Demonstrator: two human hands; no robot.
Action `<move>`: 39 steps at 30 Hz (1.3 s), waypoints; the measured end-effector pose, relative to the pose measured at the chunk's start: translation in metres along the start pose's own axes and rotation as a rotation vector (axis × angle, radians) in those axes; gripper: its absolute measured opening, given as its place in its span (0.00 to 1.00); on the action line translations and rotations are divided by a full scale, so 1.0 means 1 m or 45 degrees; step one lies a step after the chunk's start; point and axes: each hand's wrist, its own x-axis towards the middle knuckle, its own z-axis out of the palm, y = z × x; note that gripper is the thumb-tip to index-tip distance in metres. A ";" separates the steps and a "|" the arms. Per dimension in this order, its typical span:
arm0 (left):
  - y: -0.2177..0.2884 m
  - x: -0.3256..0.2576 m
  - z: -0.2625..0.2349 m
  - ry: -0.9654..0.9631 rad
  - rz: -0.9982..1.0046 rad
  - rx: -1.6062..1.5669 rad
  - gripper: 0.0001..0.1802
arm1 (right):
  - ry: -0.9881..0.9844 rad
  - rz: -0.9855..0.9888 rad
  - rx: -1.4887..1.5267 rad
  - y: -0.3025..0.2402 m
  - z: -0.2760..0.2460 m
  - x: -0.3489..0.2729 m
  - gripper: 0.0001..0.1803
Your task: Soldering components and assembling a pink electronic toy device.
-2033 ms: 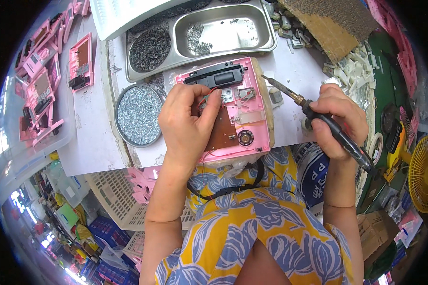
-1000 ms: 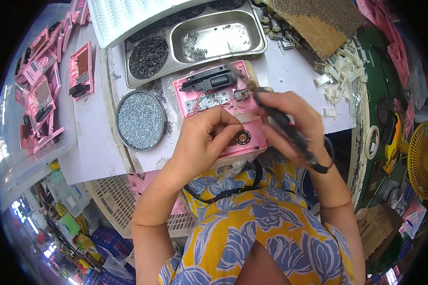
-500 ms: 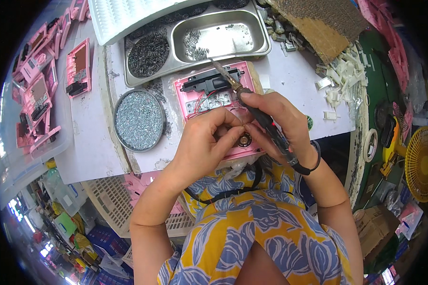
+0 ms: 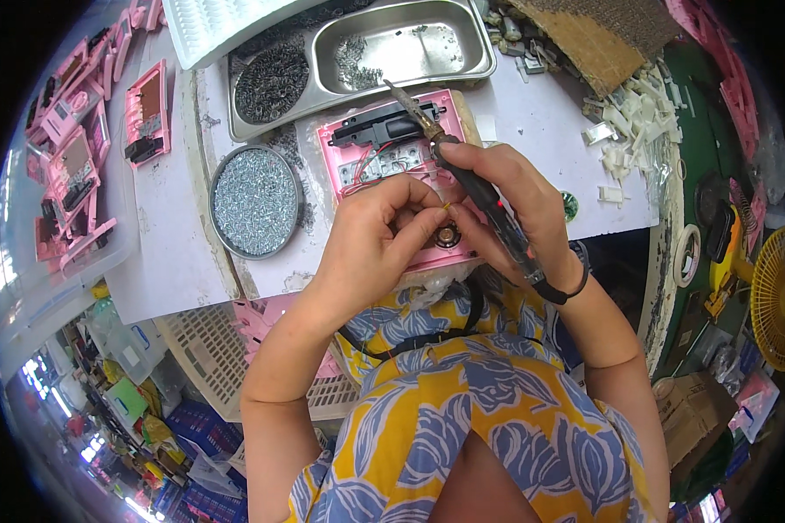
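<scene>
A pink plastic housing [image 4: 330,157] lies in front of me on the table. Across its far part sits a black plastic assembly [image 4: 379,129], with thin red wires [image 4: 358,174] nearer me. My left hand [image 4: 366,228] is closed over the housing, pinching a thin wire [image 4: 447,207] whose yellowish bit shows at the fingertips. My right hand [image 4: 528,205] grips a black soldering iron [image 4: 488,202], its tip pointing up and away to the left. The right fingertips meet the left ones at the wire. Just below them, a small round speaker-like part [image 4: 447,236] is partly hidden.
Left of the housing stands a round dish [image 4: 255,202] of small screws. Behind is a metal tray [image 4: 488,87] holding dark springs. White plastic parts [image 4: 632,131] and cardboard [image 4: 597,39] lie at the right; pink housings [image 4: 70,187] fill a clear bin at the left.
The view has shifted slightly, moving the table upward in the picture. Both hands stay together over the housing, and the yellowish bit between the fingertips now shows more clearly.
</scene>
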 end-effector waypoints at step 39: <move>0.006 0.001 0.011 0.014 0.486 0.931 0.09 | -0.198 0.099 0.037 -0.009 -0.060 -0.033 0.12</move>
